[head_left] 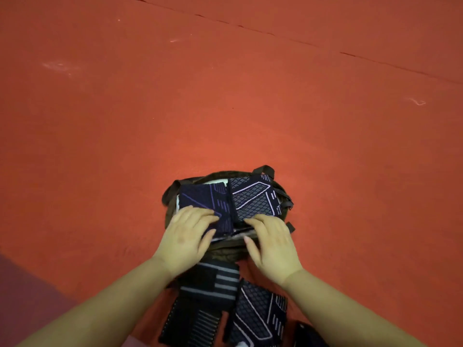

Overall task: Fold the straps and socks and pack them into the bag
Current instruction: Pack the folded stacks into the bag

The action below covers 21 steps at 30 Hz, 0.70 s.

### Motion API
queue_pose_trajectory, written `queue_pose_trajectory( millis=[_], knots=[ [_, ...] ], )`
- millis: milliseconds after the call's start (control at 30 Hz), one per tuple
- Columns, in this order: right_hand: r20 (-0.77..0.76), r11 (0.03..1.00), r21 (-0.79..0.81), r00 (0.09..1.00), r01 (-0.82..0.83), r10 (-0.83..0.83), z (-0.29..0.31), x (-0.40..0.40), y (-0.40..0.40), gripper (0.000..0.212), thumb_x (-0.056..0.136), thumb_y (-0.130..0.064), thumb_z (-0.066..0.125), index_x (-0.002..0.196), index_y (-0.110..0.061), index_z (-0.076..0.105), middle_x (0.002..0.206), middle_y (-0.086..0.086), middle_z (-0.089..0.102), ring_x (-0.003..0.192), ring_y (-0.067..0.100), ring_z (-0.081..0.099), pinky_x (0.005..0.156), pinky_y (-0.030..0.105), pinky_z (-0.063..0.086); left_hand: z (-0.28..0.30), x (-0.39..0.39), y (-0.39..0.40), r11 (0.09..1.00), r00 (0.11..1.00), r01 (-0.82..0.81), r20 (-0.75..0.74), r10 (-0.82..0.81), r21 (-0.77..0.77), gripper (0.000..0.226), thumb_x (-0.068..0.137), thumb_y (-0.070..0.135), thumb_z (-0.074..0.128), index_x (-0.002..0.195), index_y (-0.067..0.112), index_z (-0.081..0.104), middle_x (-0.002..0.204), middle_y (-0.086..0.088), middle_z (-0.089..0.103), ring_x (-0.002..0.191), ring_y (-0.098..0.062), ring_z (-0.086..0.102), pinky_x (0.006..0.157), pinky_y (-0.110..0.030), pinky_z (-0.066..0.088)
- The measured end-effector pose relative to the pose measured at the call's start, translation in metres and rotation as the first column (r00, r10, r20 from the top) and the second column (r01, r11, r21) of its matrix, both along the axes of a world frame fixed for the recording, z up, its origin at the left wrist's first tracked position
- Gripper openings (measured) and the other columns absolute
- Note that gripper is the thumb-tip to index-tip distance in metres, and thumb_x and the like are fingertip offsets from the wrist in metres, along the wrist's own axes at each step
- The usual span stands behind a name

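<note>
While our left hand (186, 235) and right hand (269, 237) lie with fingers straight and loosely spread on the two folded dark patterned socks (226, 201), we press them down into the open mouth of the dark bag (226, 251) on the red floor (225, 96). One sock sits under the left fingers, its neighbour under the right, touching along a middle seam just beyond our fingertips. Nearer to us than both wrists, between the forearms, lie a folded striped strap (213, 284) and further patterned pieces (258, 311), not yet packed. We judge all of this light, soft and springy, not fragile; folds will likely spring open if released, so flat palm pressure suits tucking, and each remaining piece is best pinched across its folded edge.
</note>
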State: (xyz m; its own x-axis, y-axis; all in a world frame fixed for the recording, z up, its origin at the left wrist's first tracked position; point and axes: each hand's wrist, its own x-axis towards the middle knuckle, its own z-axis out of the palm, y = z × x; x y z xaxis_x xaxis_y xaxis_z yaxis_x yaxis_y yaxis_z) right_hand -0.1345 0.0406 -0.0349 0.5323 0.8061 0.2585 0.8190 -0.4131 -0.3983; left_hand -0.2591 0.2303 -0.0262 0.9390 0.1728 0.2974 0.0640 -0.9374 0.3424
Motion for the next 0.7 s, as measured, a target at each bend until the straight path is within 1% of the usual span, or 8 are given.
queue_pose_trajectory(
  millis=[67, 133, 167, 233, 300, 400, 533, 700],
  knots=[
    [-0.109, 0.986, -0.128, 0.986, 0.109, -0.123, -0.010, -0.010, -0.037, 0.033, 0.086, -0.040, 0.046, 0.108, -0.018, 0.057, 0.100, 0.001, 0.060, 0.094, 0.022, 0.056, 0.087, 0.032, 0.041, 0.002, 0.002, -0.033, 0.977, 0.977, 0.207, -0.036, -0.209, -0.039, 0.021, 0.089, 0.035, 0.050, 0.092, 0.022, 0.067, 0.089, 0.008, 0.065, 0.084, -0.011, 0.059, 0.081, -0.025, 0.043],
    [-0.173, 0.901, -0.414, 0.961, 0.128, -0.216, -0.023, -0.020, -0.066, 0.039, 0.087, -0.047, 0.042, 0.112, -0.020, 0.055, 0.106, 0.001, 0.059, 0.101, 0.025, 0.058, 0.088, 0.035, 0.042, -0.006, 0.008, -0.066, 0.922, 0.899, 0.386, -0.211, -0.384, -0.032, 0.016, 0.081, 0.041, 0.059, 0.083, 0.027, 0.065, 0.078, 0.012, 0.062, 0.074, -0.008, 0.061, 0.071, -0.020, 0.043],
    [-0.209, 0.836, -0.537, 0.943, 0.111, -0.259, -0.030, -0.024, -0.076, 0.042, 0.089, -0.050, 0.045, 0.119, -0.021, 0.052, 0.115, 0.001, 0.056, 0.110, 0.025, 0.054, 0.094, 0.034, 0.040, -0.010, 0.013, -0.082, 0.901, 0.856, 0.433, -0.310, -0.413, -0.005, 0.019, 0.076, 0.044, 0.064, 0.084, 0.027, 0.065, 0.079, 0.011, 0.063, 0.076, -0.009, 0.062, 0.072, -0.021, 0.044],
    [-0.292, 0.754, -0.650, 0.883, 0.099, -0.368, -0.041, -0.028, -0.086, 0.053, 0.086, -0.051, 0.055, 0.130, -0.023, 0.044, 0.129, 0.001, 0.050, 0.123, 0.022, 0.046, 0.101, 0.031, 0.035, -0.019, 0.023, -0.107, 0.896, 0.755, 0.444, -0.542, -0.369, 0.009, 0.035, 0.082, 0.042, 0.064, 0.109, 0.020, 0.062, 0.107, 0.000, 0.062, 0.104, -0.017, 0.058, 0.091, -0.026, 0.039],
    [-0.375, 0.728, -0.677, 0.800, 0.110, -0.469, -0.046, -0.029, -0.089, 0.065, 0.081, -0.048, 0.066, 0.134, -0.021, 0.041, 0.134, 0.003, 0.048, 0.126, 0.022, 0.045, 0.103, 0.029, 0.036, -0.031, 0.032, -0.126, 0.918, 0.621, 0.396, -0.735, -0.273, -0.006, 0.051, 0.088, 0.038, 0.061, 0.130, 0.013, 0.047, 0.130, -0.008, 0.050, 0.123, -0.026, 0.044, 0.104, -0.036, 0.028],
    [-0.410, 0.687, -0.722, 0.749, 0.082, -0.520, -0.052, -0.027, -0.090, 0.067, 0.075, -0.039, 0.075, 0.131, -0.019, 0.043, 0.132, 0.005, 0.051, 0.123, 0.024, 0.049, 0.099, 0.029, 0.038, -0.045, 0.041, -0.142, 0.928, 0.519, 0.373, -0.831, -0.199, 0.011, 0.062, 0.084, 0.035, 0.068, 0.134, 0.011, 0.040, 0.135, -0.010, 0.045, 0.127, -0.028, 0.041, 0.106, -0.038, 0.025],
    [-0.401, 0.635, -0.772, 0.748, 0.036, -0.529, -0.053, -0.027, -0.093, 0.048, 0.077, -0.036, 0.074, 0.117, -0.015, 0.058, 0.122, 0.007, 0.061, 0.114, 0.025, 0.056, 0.092, 0.028, 0.042, -0.057, 0.043, -0.149, 0.956, 0.541, 0.294, -0.827, -0.156, 0.012, 0.062, 0.081, 0.030, 0.072, 0.130, 0.011, 0.040, 0.135, -0.009, 0.045, 0.127, -0.028, 0.041, 0.105, -0.036, 0.027],
    [-0.603, 0.827, -0.557, 0.648, 0.077, -0.466, -0.044, -0.029, -0.105, 0.016, 0.086, -0.032, 0.067, 0.092, -0.021, 0.056, 0.098, 0.004, 0.066, 0.090, 0.018, 0.060, 0.079, 0.026, 0.043, -0.042, 0.045, -0.138, 0.958, 0.562, 0.286, -0.803, -0.198, -0.036, 0.048, 0.087, 0.042, 0.062, 0.125, 0.014, 0.054, 0.126, -0.009, 0.050, 0.122, -0.027, 0.044, 0.101, -0.035, 0.031]
  ],
)
